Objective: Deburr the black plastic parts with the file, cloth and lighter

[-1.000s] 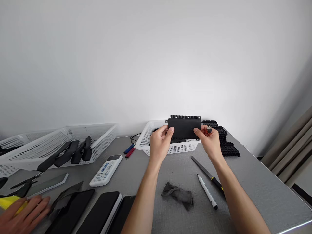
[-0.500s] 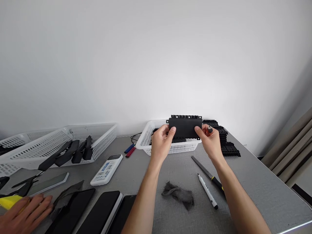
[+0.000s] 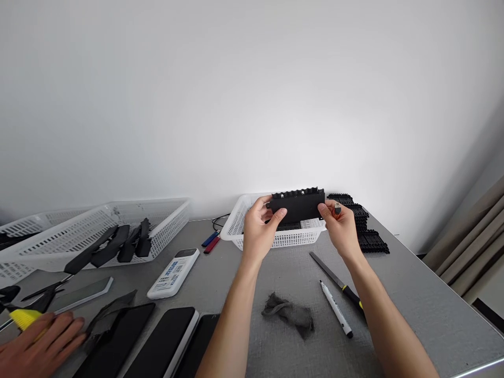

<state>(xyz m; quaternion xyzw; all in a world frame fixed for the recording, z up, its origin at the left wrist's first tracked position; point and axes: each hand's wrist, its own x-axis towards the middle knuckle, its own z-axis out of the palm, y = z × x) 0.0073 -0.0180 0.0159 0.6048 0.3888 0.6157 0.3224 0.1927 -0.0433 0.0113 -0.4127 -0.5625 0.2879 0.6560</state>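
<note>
Between my two hands I hold up a black plastic part (image 3: 301,207) with a scalloped top edge and a flat face toward me. My left hand (image 3: 260,226) pinches its left end, thumb on the front. My right hand (image 3: 339,223) grips the right end and also keeps a small tool (image 3: 337,208) with a metal tip and orange-brown body tucked in its fingers; its kind is unclear. Behind and below the part stands a white plastic basket (image 3: 283,240) with black pieces inside. Stacked black toothed parts (image 3: 370,241) lie right of the basket.
A file (image 3: 326,269), a marker (image 3: 336,310) and a grey cloth (image 3: 289,313) lie before me. Leftward are a white power bank (image 3: 173,274), phone-like slabs (image 3: 161,341), a whetstone-like block (image 3: 82,295) and baskets (image 3: 169,228). Another person's hand (image 3: 47,341) holds something yellow at lower left.
The black part has tilted in my hands, so more of its scalloped upper edge shows and its right end sits higher. The other person's yellow object has shifted slightly.
</note>
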